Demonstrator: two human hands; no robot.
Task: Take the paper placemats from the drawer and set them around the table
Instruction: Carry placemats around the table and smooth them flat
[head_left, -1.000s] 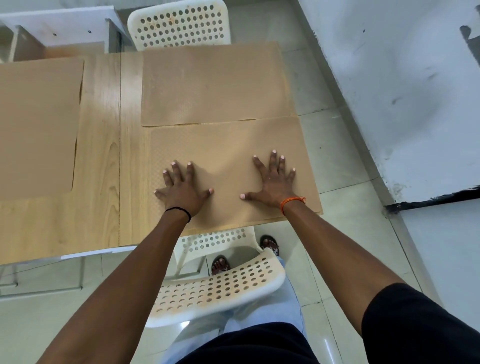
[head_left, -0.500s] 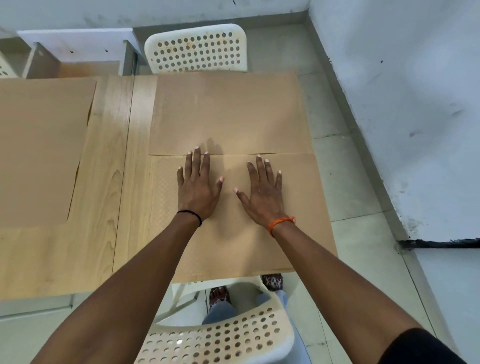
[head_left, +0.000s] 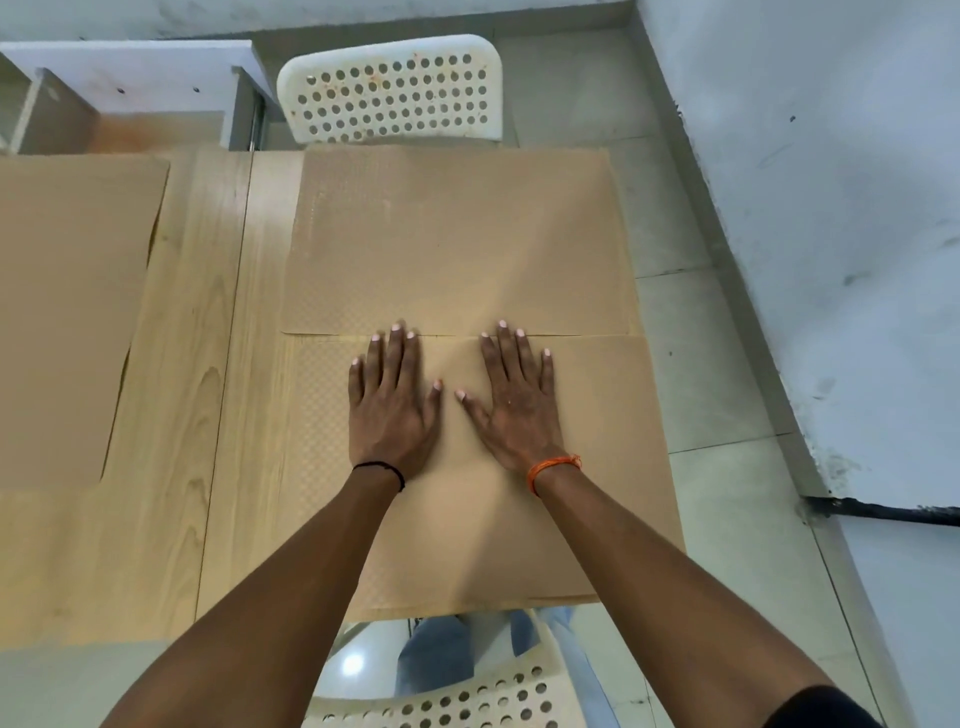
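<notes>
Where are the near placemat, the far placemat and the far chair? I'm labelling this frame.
near placemat (head_left: 613, 467): head view, bare right part.
far placemat (head_left: 457, 234): head view, its middle.
far chair (head_left: 389, 91): head view, perforated backrest.

Both forearms are bare. The left wrist carries a thin black thread band (head_left: 383, 469); the right wrist carries an orange thread band (head_left: 551, 466) with a loose knotted end. A black short sleeve (head_left: 826, 707) shows at the right upper arm. Light blue trousers (head_left: 441, 649) cover the legs.
</notes>
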